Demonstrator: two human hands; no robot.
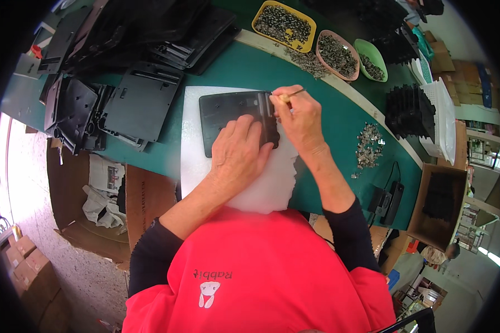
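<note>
A flat black plastic panel (pixel 222 108) with rounded corners lies on a sheet of white foam (pixel 191 177) in front of me. My left hand (pixel 239 147) rests flat across it, fingers stretched out and pressing on its surface. At the panel's upper right corner, my right hand (pixel 303 119) pinches a thin stick-like tool (pixel 286 97) with a pale yellowish part. Its exact kind is too small to make out. The fingers partly cover that corner, where a raised ridge (pixel 265 105) runs along the panel's right side.
Black plastic panels (pixel 141 102) are stacked at the left of the green table (pixel 322 194). Small metal parts fill a yellow tray (pixel 258 25), a pink tray (pixel 318 47) and a green tray (pixel 380 47). Loose metal pieces (pixel 368 145) lie at right, near a black adapter (pixel 393 202).
</note>
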